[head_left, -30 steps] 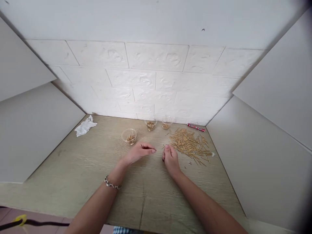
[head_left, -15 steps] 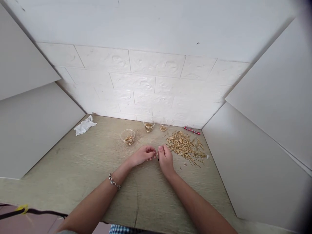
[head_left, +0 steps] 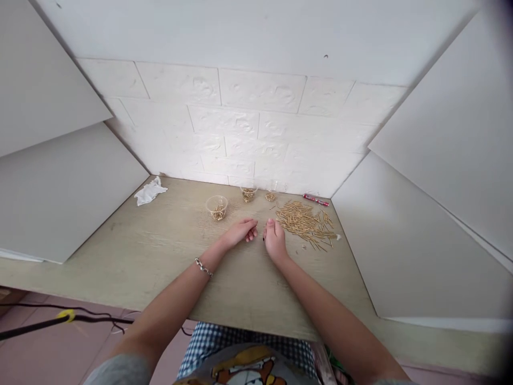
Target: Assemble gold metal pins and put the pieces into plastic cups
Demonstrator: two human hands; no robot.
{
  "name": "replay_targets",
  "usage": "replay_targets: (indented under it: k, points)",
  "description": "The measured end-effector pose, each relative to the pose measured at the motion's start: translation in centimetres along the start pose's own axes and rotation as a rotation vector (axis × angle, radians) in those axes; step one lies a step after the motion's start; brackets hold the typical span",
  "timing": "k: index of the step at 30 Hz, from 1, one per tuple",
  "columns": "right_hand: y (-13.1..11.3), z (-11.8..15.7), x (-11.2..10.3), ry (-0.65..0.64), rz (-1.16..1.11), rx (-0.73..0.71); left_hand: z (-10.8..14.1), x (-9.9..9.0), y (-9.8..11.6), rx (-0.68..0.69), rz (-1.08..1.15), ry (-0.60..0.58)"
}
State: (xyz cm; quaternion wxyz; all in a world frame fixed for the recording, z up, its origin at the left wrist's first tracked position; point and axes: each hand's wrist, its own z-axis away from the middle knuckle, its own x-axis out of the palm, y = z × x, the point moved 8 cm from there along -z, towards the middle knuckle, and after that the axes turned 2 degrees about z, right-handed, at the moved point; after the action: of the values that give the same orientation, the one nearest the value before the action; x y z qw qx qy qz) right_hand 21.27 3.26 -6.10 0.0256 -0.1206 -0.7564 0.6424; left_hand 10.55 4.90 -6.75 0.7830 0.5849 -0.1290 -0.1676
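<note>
- A grey shirt (head_left: 248, 369) with a cartoon print fills the bottom edge; checked trousers (head_left: 202, 339) show just beyond it, at the near edge of the table (head_left: 248, 289).
- Off to the left, a black cable (head_left: 94, 319) with a yellow tie (head_left: 69, 314) runs above the pink floor (head_left: 40, 353).
- A chain bracelet (head_left: 203, 266) circles the left wrist.
- The right hand (head_left: 275, 238) is folded into a loose fist, thumb uppermost, beside the left edge of the rods; whether something is inside I cannot tell.
- The left hand (head_left: 240, 231) faces it across a narrow gap, fingers curled and thumb close to the forefinger; anything pinched there is too small to make out.
- A few tiny bits (head_left: 303, 247) lie right of the right hand.
- The rods (head_left: 302, 220), thin and gold, are heaped loosely on the right of the table, pointing many ways; a white scrap (head_left: 338, 237) lies by their right edge.
- The near cup (head_left: 217, 207), clear, stands beyond the left hand with small gold pieces (head_left: 218, 213) inside.
- Farther back, the middle cup (head_left: 249, 192) and the right cup (head_left: 272, 193) also hold gold pieces.
- A red tube (head_left: 316, 200) lies behind the rods, and a crumpled tissue (head_left: 150, 191) at the far left.
- Behind everything rises a white brick-patterned wall (head_left: 240, 120).
</note>
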Motion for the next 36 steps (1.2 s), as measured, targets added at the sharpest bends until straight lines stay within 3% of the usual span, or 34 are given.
replay_targets:
  k: [3,7,10,13,20,26,31,36]
  points:
    - [-0.8,-0.1,-0.2,0.018,0.055,-0.052,-0.4,0.1,0.0,-0.001,0.053,0.022]
    - [-2.1,0.1,-1.0,0.091,0.1,-0.11,-1.0,1.3,0.0,-0.015,0.411,-0.115]
    - [-2.4,0.2,-1.1,0.093,0.127,-0.121,-1.1,1.6,0.0,-0.017,0.531,-0.162]
    - [-2.3,0.1,-1.3,0.103,0.182,-0.118,-0.9,1.7,-0.2,-0.004,0.51,-0.178]
    - [-2.5,0.3,-1.7,0.071,0.22,-0.151,-0.7,1.2,-0.2,0.041,0.44,-0.059]
    - [-3.1,0.4,-1.6,0.049,0.215,-0.204,-0.4,1.6,-0.2,0.011,0.286,-0.125]
    - [-4.5,0.9,-2.3,0.151,0.201,-0.372,-0.4,1.1,-0.4,-0.046,0.44,-0.093]
    - [-4.7,0.8,-1.6,0.072,0.325,-0.442,-0.4,0.9,-0.2,-0.064,0.508,-0.1]
